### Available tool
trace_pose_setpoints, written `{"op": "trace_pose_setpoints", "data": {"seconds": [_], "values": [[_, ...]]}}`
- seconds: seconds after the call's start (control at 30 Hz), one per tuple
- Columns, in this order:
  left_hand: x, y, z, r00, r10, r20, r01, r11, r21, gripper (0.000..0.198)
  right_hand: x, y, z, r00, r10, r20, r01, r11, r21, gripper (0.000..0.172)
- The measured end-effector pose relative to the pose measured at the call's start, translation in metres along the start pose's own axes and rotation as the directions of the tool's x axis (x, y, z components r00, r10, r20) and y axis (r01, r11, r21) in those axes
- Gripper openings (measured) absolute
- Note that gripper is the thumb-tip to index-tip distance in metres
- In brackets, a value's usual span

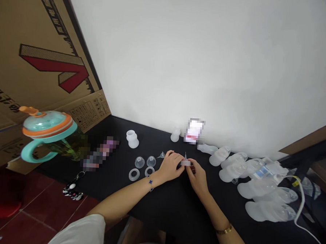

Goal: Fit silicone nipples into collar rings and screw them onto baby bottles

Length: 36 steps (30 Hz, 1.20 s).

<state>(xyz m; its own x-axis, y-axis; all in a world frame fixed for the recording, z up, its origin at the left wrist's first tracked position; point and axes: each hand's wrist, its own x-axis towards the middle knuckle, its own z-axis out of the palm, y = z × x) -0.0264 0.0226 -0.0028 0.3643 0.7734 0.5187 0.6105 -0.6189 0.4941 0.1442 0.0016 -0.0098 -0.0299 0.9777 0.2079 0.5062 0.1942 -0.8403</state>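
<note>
My left hand (171, 166) and my right hand (197, 176) meet over the black table (172, 206). Both pinch a small clear plastic part (185, 161) with a thin tip pointing up. The fingers of both hands are curled around it. Just left of my left hand lie two clear domes (145, 162) and two clear rings (141, 173). A tiny clear funnel-shaped piece (161, 155) lies close behind my left hand.
Several frosted bottles (258, 181) lie in a heap at the right, with a white cable (302, 205) beside them. A frosted bottle body (132, 138) and a small cup (175, 134) stand near the wall. A teal and orange handled cup (46, 130) sits left, before a cardboard box (37, 57).
</note>
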Motion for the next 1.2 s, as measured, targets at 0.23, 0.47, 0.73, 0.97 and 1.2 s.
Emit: {"op": "trace_pose_setpoints", "data": {"seconds": [0.23, 0.47, 0.73, 0.97, 1.2], "values": [[-0.001, -0.002, 0.001, 0.999, 0.032, 0.028, -0.033, 0.999, 0.041, 0.012, 0.0, -0.002, -0.001, 0.999, -0.047, -0.016, 0.046, 0.997, -0.061, 0.027], [-0.002, -0.006, 0.005, 0.998, 0.064, 0.021, -0.065, 0.994, 0.085, 0.014, 0.0, 0.006, -0.001, 0.991, -0.136, 0.007, 0.135, 0.972, -0.195, 0.027], [-0.003, -0.007, 0.006, 0.995, 0.095, -0.023, -0.092, 0.988, 0.127, 0.012, 0.001, 0.006, -0.001, 0.986, -0.166, -0.008, 0.16, 0.961, -0.224, 0.024], [-0.002, -0.006, 0.006, 0.993, 0.113, -0.037, -0.106, 0.984, 0.141, 0.009, 0.001, 0.008, -0.001, 0.987, -0.158, -0.015, 0.152, 0.967, -0.207, 0.023], [-0.002, -0.006, 0.006, 0.993, 0.112, -0.049, -0.104, 0.986, 0.133, 0.007, 0.001, 0.008, -0.001, 0.988, -0.154, -0.003, 0.15, 0.97, -0.193, 0.022]]}}
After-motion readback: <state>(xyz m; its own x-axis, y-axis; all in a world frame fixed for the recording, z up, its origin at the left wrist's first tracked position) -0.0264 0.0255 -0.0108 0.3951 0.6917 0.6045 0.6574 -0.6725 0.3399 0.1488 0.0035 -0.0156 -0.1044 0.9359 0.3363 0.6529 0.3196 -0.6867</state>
